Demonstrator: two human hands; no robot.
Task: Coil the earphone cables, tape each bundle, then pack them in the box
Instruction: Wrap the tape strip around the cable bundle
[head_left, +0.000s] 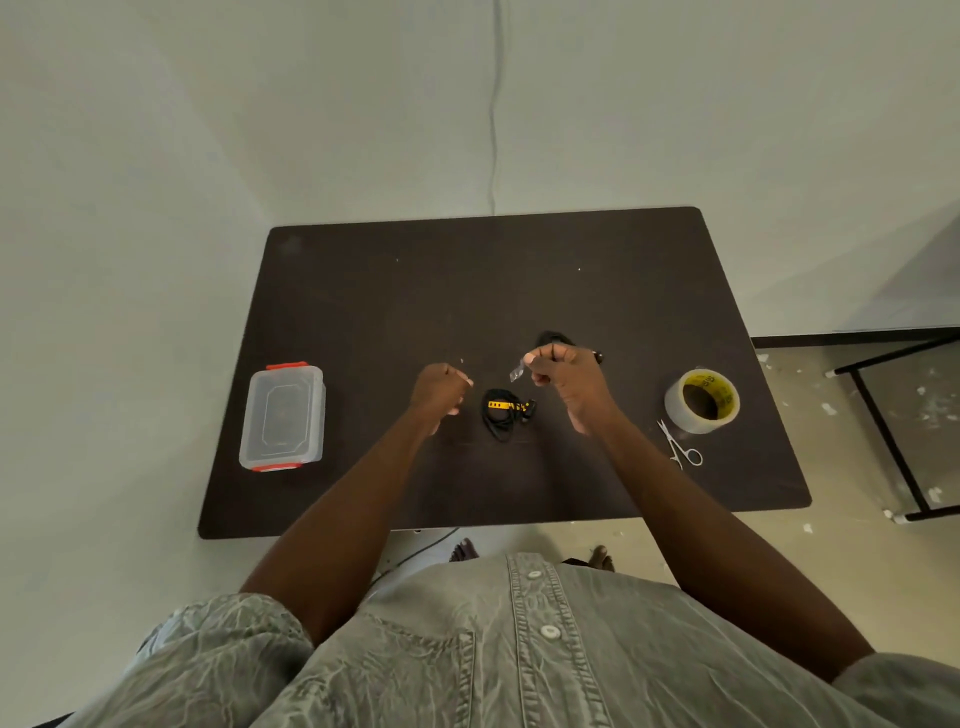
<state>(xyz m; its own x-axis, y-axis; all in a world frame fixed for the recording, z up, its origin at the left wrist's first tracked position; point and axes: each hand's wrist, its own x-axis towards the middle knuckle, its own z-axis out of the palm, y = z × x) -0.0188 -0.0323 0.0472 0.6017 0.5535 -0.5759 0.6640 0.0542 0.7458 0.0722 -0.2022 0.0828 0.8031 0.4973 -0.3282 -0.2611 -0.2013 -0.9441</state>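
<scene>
My right hand grips a coiled black earphone cable above the middle of the table, and a small strip of clear tape sticks out from its fingers toward the left. To the left of it, my left hand is curled, with its fingertips pinched together; whether it holds anything I cannot tell. Between the two hands, a second black earphone bundle with a yellow band lies on the dark table. A clear plastic box with red clips stands at the table's left, its lid on.
A roll of clear tape sits at the table's right, with small scissors just in front of it. A black metal frame stands on the floor to the right. The wall runs close behind and left of the table.
</scene>
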